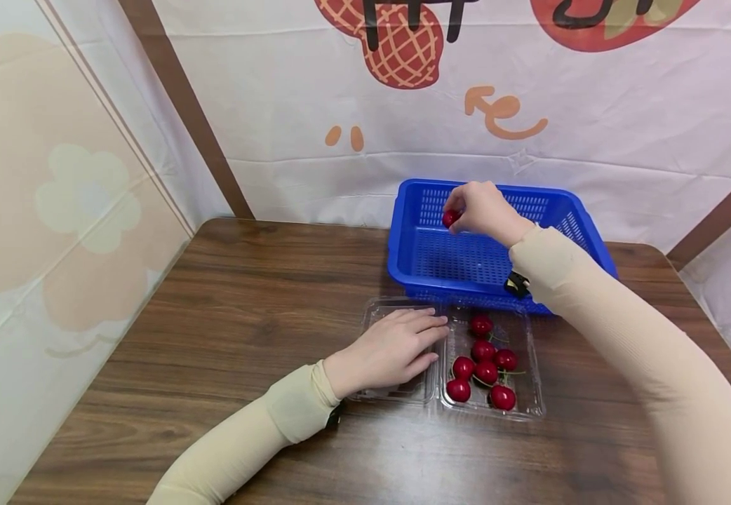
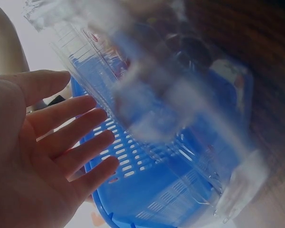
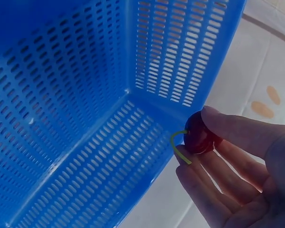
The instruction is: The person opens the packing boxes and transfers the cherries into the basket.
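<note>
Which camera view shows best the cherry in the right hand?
The right wrist view: there the cherry appears large, its green stem visible, pinched by the right hand. The head view shows it small and partly hidden; in the left wrist view I cannot make it out.

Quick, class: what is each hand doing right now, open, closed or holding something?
Left hand: open, over the clear plastic container.
Right hand: holding a cherry over the blue basket.
</note>
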Demonstrator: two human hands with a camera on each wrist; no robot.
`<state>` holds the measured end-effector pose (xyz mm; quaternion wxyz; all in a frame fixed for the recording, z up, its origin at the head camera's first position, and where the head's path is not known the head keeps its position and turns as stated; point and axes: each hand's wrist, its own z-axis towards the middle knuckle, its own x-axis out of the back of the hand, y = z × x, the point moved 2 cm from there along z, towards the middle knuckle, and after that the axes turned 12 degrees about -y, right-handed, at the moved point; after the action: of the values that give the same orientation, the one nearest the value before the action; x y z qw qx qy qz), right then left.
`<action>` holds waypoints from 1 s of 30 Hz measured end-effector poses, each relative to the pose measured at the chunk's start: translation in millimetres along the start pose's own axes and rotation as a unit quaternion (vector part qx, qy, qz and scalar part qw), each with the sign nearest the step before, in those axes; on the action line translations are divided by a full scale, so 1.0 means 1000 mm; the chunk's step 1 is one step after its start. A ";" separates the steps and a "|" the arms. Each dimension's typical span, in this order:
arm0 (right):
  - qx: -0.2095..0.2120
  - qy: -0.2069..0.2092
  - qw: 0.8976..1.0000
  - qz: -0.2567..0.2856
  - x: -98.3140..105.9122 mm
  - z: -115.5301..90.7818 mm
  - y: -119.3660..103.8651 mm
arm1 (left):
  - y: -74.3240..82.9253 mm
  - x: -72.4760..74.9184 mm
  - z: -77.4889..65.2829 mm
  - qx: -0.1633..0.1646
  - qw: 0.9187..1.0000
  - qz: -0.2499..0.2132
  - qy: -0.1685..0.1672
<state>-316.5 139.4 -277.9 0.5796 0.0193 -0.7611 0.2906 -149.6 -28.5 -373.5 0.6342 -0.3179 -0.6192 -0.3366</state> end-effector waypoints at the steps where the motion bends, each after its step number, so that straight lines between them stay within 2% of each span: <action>1: -0.001 -0.002 1.000 0.001 0.001 0.002 0.000 | 0.000 0.000 0.000 0.000 1.000 0.000 -0.001; 12: 0.014 -0.009 1.000 -0.014 0.007 0.023 0.006 | 0.000 0.000 0.000 0.003 1.000 0.005 -0.008; 24: 0.023 -0.013 0.999 -0.022 -0.002 0.041 0.005 | 0.001 0.000 0.001 0.003 1.000 0.012 -0.003; 30: 0.030 -0.031 0.998 -0.037 -0.008 0.050 0.006 | 0.001 -0.001 0.001 0.004 1.000 0.013 -0.004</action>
<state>-359.6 118.9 -295.9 0.5652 0.0743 -0.7683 0.2911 -148.9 -27.4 -374.1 0.6378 -0.3247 -0.6186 -0.3243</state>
